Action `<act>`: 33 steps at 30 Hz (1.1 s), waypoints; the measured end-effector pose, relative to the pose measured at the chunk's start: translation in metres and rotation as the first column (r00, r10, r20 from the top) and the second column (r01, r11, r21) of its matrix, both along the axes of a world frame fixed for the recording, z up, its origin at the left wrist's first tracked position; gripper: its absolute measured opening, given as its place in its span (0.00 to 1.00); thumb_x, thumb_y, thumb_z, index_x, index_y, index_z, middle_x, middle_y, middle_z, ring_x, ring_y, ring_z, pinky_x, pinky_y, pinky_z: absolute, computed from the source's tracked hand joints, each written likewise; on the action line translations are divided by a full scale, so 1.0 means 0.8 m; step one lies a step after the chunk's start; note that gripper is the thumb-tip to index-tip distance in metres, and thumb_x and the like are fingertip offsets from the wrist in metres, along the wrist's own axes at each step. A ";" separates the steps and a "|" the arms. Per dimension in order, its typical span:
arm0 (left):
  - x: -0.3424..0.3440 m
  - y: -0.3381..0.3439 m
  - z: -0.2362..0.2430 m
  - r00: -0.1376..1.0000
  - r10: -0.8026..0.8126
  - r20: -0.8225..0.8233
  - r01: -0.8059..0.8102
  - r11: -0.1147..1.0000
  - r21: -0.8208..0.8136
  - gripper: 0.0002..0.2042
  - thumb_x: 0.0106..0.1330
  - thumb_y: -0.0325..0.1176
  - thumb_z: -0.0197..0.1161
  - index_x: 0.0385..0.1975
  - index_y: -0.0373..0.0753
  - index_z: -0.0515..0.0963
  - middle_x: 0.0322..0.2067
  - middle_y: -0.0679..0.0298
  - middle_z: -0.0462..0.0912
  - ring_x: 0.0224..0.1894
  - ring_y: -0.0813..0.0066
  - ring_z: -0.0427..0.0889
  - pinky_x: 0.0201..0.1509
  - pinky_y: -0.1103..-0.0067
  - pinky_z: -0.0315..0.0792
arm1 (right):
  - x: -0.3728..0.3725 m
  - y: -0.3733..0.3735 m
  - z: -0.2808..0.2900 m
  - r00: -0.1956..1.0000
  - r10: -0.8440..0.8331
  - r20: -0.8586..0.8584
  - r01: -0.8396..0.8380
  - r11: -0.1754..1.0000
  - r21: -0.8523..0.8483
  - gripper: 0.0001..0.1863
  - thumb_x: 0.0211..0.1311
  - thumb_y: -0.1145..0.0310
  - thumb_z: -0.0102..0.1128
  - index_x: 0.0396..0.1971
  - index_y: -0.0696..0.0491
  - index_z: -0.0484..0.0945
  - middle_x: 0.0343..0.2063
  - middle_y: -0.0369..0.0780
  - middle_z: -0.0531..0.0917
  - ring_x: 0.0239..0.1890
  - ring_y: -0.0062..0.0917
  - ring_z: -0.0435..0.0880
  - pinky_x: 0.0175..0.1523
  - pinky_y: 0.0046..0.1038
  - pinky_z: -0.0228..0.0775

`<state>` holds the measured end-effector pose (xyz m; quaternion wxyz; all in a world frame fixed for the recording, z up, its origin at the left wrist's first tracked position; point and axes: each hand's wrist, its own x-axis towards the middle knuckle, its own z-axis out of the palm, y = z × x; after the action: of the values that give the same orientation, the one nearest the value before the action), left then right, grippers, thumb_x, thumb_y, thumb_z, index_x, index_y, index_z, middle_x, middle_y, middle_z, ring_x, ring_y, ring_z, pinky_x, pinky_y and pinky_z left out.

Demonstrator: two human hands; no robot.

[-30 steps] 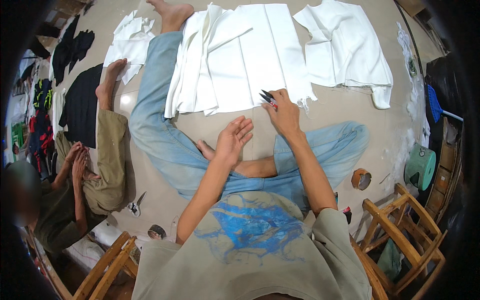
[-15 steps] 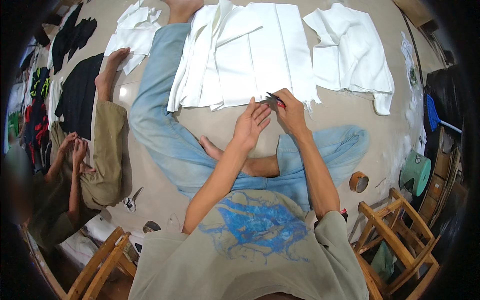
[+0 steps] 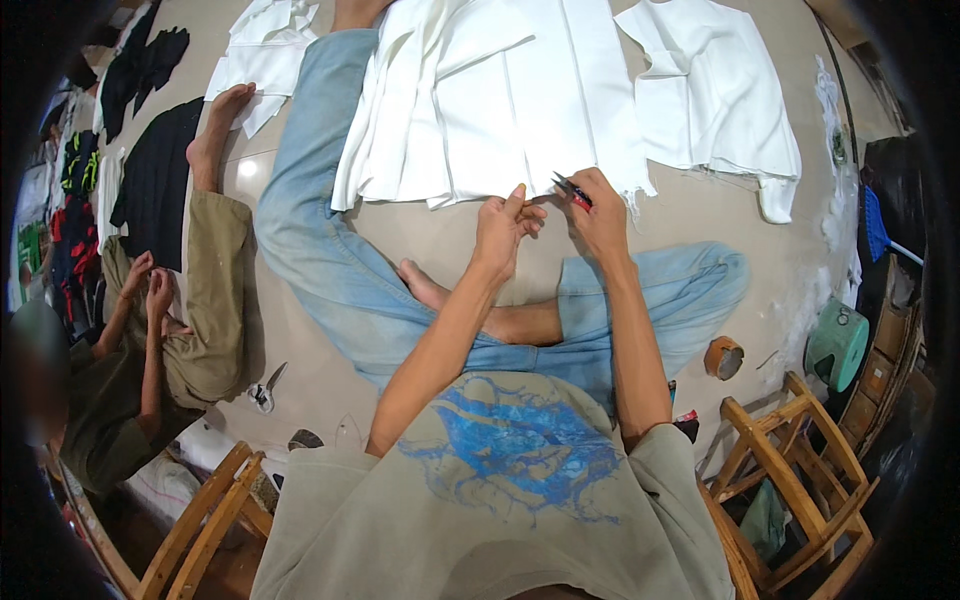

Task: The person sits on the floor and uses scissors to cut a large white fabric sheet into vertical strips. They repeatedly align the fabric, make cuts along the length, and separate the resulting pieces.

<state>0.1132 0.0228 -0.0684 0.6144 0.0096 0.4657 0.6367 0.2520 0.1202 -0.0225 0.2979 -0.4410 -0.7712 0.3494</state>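
Observation:
Small black-bladed thread snips (image 3: 574, 190) with a red part sit in my right hand (image 3: 602, 222), closed around them. Their tips lie just over the near edge of a stack of white fabric pieces (image 3: 490, 110). My left hand (image 3: 497, 238) is at the same edge, left of the snips; its thumb rests on the cloth and its fingers curl below, pinching the border. Loose threads (image 3: 632, 195) fray from the stack's right corner. The two hands stay slightly apart.
Another white pile (image 3: 710, 90) lies to the right, with a smaller one (image 3: 265, 55) at far left. A co-worker (image 3: 140, 340) sits at left near black cloth (image 3: 160, 185). Scissors (image 3: 264, 390), a tape roll (image 3: 723, 357), a green stool (image 3: 836, 343) and wooden chair frames (image 3: 800, 470) stand around.
My left hand has turned from palm-up with spread fingers to a curled grip at the cloth edge. My right hand has shifted slightly right and down with the snips.

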 end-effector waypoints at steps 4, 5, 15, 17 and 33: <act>0.007 0.001 0.018 0.990 0.119 0.070 -0.124 0.990 0.073 0.15 0.78 0.39 0.59 0.41 0.30 0.72 0.44 0.46 0.85 0.44 0.68 0.87 0.46 0.77 0.82 | 0.016 -0.042 0.025 0.943 -0.278 -0.181 0.025 0.603 -0.798 0.28 0.78 0.45 0.50 0.39 0.58 0.81 0.23 0.32 0.75 0.20 0.17 0.70 0.25 0.20 0.58; 0.007 0.002 0.016 0.986 0.133 0.098 -0.141 0.987 0.081 0.15 0.78 0.38 0.58 0.42 0.28 0.72 0.47 0.43 0.84 0.44 0.67 0.86 0.47 0.76 0.83 | 0.017 -0.056 0.029 0.930 -0.300 -0.214 -0.034 0.508 -0.861 0.30 0.78 0.42 0.48 0.39 0.57 0.81 0.22 0.30 0.73 0.19 0.14 0.66 0.24 0.19 0.55; -0.009 -0.008 -0.001 0.976 -0.042 0.215 0.004 0.985 0.173 0.19 0.81 0.43 0.51 0.44 0.28 0.71 0.56 0.39 0.80 0.40 0.62 0.87 0.38 0.73 0.83 | -0.010 -0.076 0.025 0.919 -0.361 -0.160 -0.070 0.250 -0.966 0.29 0.77 0.41 0.50 0.36 0.54 0.82 0.18 0.31 0.73 0.12 0.10 0.58 0.17 0.18 0.43; -0.004 -0.002 0.011 0.975 0.005 0.222 -0.034 0.992 0.125 0.19 0.81 0.43 0.51 0.44 0.28 0.71 0.55 0.40 0.81 0.36 0.64 0.86 0.36 0.74 0.82 | -0.011 -0.076 0.023 0.914 -0.372 -0.160 -0.062 0.260 -0.964 0.29 0.76 0.41 0.51 0.35 0.55 0.82 0.18 0.31 0.73 0.11 0.10 0.57 0.17 0.18 0.43; -0.007 -0.006 0.014 0.976 -0.009 0.216 -0.027 0.986 0.163 0.15 0.81 0.40 0.51 0.42 0.31 0.74 0.54 0.36 0.81 0.38 0.71 0.85 0.43 0.74 0.83 | -0.022 -0.076 0.003 0.889 -0.421 -0.178 -0.070 0.260 -0.963 0.28 0.73 0.41 0.57 0.31 0.55 0.81 0.15 0.30 0.71 0.11 0.11 0.57 0.17 0.20 0.44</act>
<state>0.1078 0.0177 -0.0572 0.6555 -0.0108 0.3418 0.6733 0.2347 0.0596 -0.0204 0.1636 -0.5326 -0.2708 0.7850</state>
